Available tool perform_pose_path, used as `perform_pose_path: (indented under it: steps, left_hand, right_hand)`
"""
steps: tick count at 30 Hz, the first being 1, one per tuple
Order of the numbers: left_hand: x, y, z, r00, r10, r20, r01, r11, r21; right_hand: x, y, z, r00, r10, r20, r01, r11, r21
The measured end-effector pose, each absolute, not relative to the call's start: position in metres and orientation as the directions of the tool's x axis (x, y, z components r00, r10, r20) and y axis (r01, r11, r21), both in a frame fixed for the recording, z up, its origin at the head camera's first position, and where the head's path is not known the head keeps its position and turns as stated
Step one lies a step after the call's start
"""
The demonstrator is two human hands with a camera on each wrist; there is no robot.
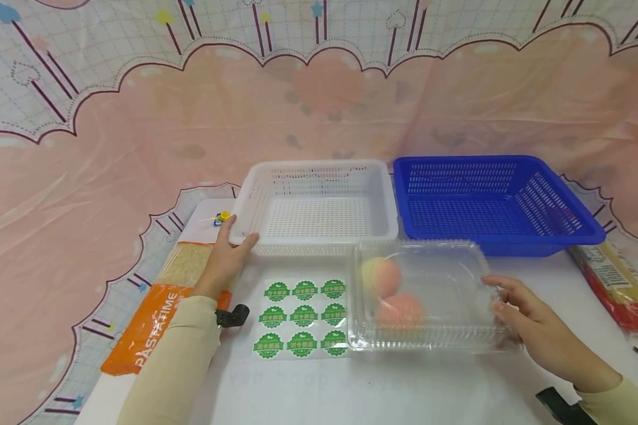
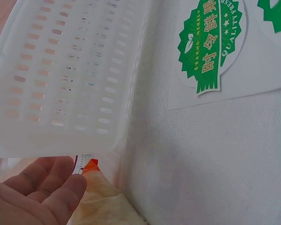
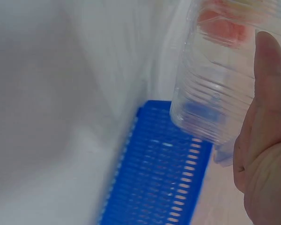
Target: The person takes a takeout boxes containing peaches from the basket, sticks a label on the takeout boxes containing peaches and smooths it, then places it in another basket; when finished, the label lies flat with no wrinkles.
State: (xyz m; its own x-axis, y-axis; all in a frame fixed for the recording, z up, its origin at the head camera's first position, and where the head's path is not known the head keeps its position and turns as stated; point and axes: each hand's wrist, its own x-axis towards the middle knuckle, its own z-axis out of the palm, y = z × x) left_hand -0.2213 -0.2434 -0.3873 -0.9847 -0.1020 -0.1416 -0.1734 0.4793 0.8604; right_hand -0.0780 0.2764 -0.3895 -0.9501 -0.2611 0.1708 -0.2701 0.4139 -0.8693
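My right hand [image 1: 534, 330] grips the right end of a clear plastic clamshell box [image 1: 446, 295]. Two round, peach-like fruits [image 1: 383, 277] sit at the left inside it. In the right wrist view the thumb [image 3: 270, 65] lies along the box's side. At the front left corner of a white perforated basket [image 1: 319, 217], my left hand [image 1: 224, 260] has its fingers and thumb spread. The left wrist view puts these fingers [image 2: 47, 180] close to the basket's rim; contact is hard to tell. Left of the box lies a sheet of green round stickers [image 1: 303, 316].
A blue perforated basket [image 1: 478, 212] stands behind the box, right of the white one. An orange pasta bag [image 1: 154, 319] lies under the left forearm. Another red and yellow packet [image 1: 617, 283] is at the right edge. A small yellow and blue item [image 1: 221, 218] lies beyond the left hand.
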Motion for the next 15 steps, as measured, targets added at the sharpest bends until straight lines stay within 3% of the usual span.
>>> perform_pose_path:
  steps: [15]
  left_hand:
    - [-0.221, -0.242, -0.386, -0.984, -0.114, -0.138, -0.176, 0.481, 0.859]
  right_hand:
    - [-0.078, 0.281, -0.406, -0.975, -0.206, 0.088, -0.178, 0.475, -0.862]
